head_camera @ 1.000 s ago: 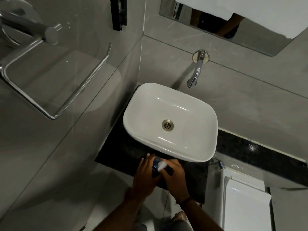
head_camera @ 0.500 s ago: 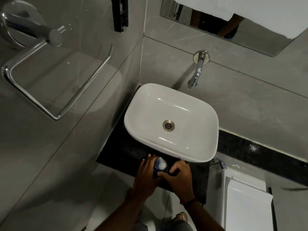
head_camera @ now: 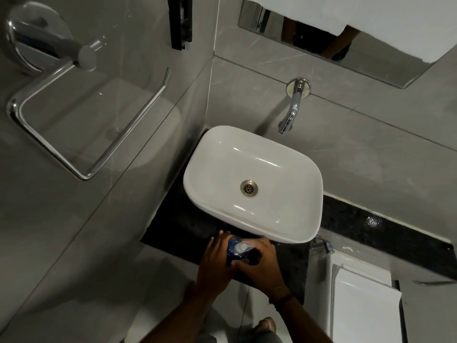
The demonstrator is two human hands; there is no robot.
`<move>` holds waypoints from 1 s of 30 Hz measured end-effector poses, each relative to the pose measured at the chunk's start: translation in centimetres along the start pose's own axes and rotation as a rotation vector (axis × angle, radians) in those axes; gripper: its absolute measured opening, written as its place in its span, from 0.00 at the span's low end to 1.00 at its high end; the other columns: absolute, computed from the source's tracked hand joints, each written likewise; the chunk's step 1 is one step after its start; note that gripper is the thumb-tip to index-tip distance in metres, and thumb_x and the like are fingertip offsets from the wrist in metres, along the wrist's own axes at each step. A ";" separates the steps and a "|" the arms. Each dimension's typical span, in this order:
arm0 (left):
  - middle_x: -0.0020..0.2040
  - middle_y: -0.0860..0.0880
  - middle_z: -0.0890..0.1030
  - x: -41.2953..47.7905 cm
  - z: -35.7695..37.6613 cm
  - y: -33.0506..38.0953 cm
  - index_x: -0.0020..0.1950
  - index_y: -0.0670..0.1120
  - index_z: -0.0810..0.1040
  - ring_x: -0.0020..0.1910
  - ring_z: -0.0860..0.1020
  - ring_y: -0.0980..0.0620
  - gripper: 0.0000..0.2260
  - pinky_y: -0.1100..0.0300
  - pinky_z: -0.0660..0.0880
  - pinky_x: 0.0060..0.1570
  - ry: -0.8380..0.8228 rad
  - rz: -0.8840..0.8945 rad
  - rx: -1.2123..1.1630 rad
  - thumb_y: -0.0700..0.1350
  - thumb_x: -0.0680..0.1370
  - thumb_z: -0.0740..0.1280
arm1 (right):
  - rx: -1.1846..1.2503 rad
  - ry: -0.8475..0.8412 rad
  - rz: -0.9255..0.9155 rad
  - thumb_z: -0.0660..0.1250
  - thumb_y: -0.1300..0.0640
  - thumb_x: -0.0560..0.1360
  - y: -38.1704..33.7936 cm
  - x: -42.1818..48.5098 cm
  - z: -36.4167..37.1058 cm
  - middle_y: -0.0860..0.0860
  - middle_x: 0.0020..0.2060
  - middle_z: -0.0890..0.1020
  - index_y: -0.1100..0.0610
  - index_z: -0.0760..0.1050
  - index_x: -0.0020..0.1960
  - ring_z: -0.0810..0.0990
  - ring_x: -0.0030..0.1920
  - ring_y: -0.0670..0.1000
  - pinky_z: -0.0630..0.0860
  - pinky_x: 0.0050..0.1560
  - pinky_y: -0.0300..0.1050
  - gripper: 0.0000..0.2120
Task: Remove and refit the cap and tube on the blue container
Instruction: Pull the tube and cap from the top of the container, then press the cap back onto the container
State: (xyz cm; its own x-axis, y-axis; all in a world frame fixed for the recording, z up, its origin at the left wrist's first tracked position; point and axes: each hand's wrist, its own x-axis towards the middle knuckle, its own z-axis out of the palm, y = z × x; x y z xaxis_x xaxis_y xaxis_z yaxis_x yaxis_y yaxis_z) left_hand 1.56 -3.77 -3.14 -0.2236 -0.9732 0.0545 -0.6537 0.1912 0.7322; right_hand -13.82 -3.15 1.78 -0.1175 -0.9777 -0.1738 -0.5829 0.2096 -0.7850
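The blue container (head_camera: pixel 233 248) stands on the dark counter (head_camera: pixel 178 233) just in front of the white basin, seen from above. A white pump cap (head_camera: pixel 243 246) sits on top of it. My left hand (head_camera: pixel 215 266) wraps around the container's left side. My right hand (head_camera: pixel 262 263) curls around its right and near side, fingers against the body below the cap. The tube is hidden inside.
A white basin (head_camera: pixel 306 194) with a metal drain (head_camera: pixel 248 188) sits right behind the container, under a chrome wall tap (head_camera: pixel 290 112). A chrome towel ring (head_camera: pixel 74 120) juts from the left wall. A white toilet cistern (head_camera: pixel 366 303) stands at the lower right.
My right hand has slid from over the cap down to the container's side, so the white cap now shows fully. The left hand keeps its hold.
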 end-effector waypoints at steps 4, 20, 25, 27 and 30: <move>0.69 0.41 0.78 0.0 0.0 -0.1 0.70 0.36 0.74 0.74 0.71 0.41 0.34 0.39 0.68 0.73 -0.010 -0.017 0.001 0.64 0.79 0.57 | 0.047 0.053 0.064 0.85 0.54 0.56 0.0 0.8 -0.2 0.54 0.46 0.81 0.53 0.77 0.46 0.80 0.49 0.58 0.80 0.53 0.62 0.23; 0.75 0.44 0.72 -0.2 0.0 -0.1 0.74 0.40 0.70 0.78 0.63 0.46 0.36 0.46 0.61 0.77 -0.126 -0.017 0.136 0.66 0.81 0.47 | 0.150 0.311 0.249 0.85 0.50 0.62 -1.5 -0.9 3.7 0.52 0.38 0.82 0.54 0.80 0.40 0.82 0.42 0.59 0.82 0.47 0.62 0.16; 0.68 0.41 0.79 -0.4 0.1 0.1 0.68 0.35 0.76 0.72 0.72 0.41 0.33 0.40 0.72 0.69 -0.073 -0.007 0.089 0.63 0.82 0.54 | 0.167 0.305 0.292 0.85 0.49 0.61 -2.1 -0.7 3.8 0.52 0.36 0.84 0.53 0.79 0.38 0.84 0.39 0.56 0.83 0.46 0.62 0.17; 0.67 0.40 0.80 -0.4 0.2 0.1 0.68 0.35 0.76 0.72 0.73 0.40 0.36 0.39 0.72 0.68 -0.069 -0.021 0.069 0.65 0.82 0.51 | 0.172 0.243 0.290 0.86 0.51 0.59 -2.0 -0.8 3.0 0.50 0.39 0.86 0.51 0.81 0.42 0.86 0.41 0.51 0.85 0.49 0.58 0.18; 0.68 0.40 0.79 -0.4 0.2 0.2 0.69 0.36 0.74 0.73 0.72 0.40 0.41 0.39 0.68 0.72 -0.027 -0.072 -0.024 0.69 0.80 0.45 | 0.128 0.153 0.268 0.87 0.51 0.57 -1.5 -1.8 1.3 0.48 0.53 0.86 0.51 0.81 0.63 0.85 0.54 0.49 0.84 0.59 0.50 0.36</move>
State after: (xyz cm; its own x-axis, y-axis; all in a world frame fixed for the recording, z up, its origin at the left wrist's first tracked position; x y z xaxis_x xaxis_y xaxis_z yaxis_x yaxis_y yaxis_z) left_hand 1.33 -3.32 -3.17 -0.1961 -0.9804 -0.0171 -0.6514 0.1172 0.7497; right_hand -11.63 -1.75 2.50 -0.3778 -0.8757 -0.3007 -0.4100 0.4494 -0.7937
